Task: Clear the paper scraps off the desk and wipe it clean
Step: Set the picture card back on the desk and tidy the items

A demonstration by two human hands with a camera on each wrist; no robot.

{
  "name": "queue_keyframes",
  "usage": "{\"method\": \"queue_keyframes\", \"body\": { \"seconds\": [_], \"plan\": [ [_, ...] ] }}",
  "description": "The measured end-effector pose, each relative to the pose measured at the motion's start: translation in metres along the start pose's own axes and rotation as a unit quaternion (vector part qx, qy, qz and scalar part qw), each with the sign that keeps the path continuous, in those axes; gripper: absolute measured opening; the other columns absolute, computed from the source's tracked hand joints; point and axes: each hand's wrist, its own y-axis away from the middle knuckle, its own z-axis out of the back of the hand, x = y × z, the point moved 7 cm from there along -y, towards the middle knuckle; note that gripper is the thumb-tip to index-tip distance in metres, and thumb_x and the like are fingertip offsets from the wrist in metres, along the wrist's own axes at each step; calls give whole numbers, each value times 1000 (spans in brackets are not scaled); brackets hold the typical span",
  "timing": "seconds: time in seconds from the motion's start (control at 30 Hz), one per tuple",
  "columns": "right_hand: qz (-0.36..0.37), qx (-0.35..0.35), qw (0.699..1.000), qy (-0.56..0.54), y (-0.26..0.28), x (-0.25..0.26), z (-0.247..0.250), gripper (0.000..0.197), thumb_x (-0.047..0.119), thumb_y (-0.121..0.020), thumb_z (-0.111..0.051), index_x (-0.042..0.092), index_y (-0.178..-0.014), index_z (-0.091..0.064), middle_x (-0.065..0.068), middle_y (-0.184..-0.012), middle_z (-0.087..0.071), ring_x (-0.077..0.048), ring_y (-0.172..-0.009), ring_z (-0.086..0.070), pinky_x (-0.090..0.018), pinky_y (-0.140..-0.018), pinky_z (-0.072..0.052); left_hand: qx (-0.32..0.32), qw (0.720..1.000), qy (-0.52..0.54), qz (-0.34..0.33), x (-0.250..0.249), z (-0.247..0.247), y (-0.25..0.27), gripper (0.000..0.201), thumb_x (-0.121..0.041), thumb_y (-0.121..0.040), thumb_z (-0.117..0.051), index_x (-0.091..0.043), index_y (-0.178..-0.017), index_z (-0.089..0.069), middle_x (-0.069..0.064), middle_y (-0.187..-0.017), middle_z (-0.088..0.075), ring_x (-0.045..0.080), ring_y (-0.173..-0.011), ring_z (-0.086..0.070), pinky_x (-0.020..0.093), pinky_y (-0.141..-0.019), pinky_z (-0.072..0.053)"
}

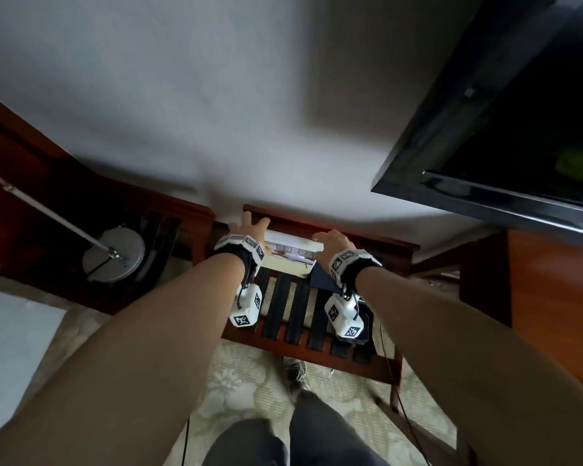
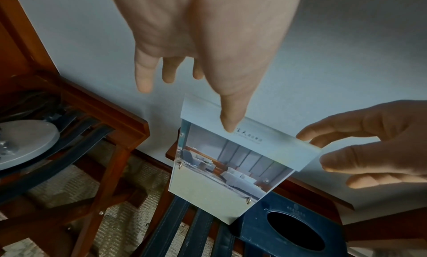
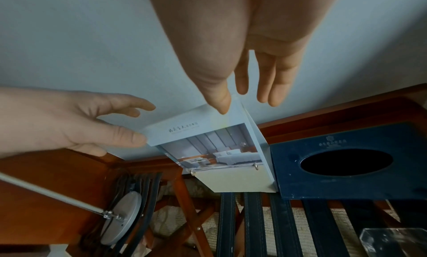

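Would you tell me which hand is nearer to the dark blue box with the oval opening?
Right. The right hand holds the photo stand at its edge beside the blue box; the left hand touches the stand's far edge, away from it.
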Motion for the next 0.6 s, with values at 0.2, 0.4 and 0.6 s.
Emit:
{"method": "queue_keyframes", "body": {
  "seconds": [0.2, 0.4, 0.6],
  "plan": [
    [-13, -15, 999, -29, -22, 5, -17, 28, 21, -96, -53, 23, -122, -65, 0, -124, -65, -22, -104, -65, -31, -88, -54, 18, 998, 16, -64, -1, -23, -34, 47, -36, -92, -57, -28, -138, -49, 10, -128, -51, 34, -105, -58, 42, -90, -52],
    [-36, -60, 993, -95, 0, 12, -3, 21, 21, -95, -55, 27, -106, -72, 2, -107, -71, -19, -94, -68, -33, -84, -57, -33, 994, 55, -92, 3, 8, -9, 29, -24, -94, -52, -17, -118, -67, 8, -110, -69, 27, -95, -65, 32, -81, -52],
    [-12, -105, 994, -10, 83, 39, 48, 24, 28, -98, -50, 22, -117, -63, -4, -109, -66, -26, -96, -64, -28, -71, -47, -77, 985, 99, -118, 8, 63, 65, 26, -33, -88, -61, -22, -109, -71, 5, -103, -72, 22, -80, -62, 25, -74, -49]
  ]
}}
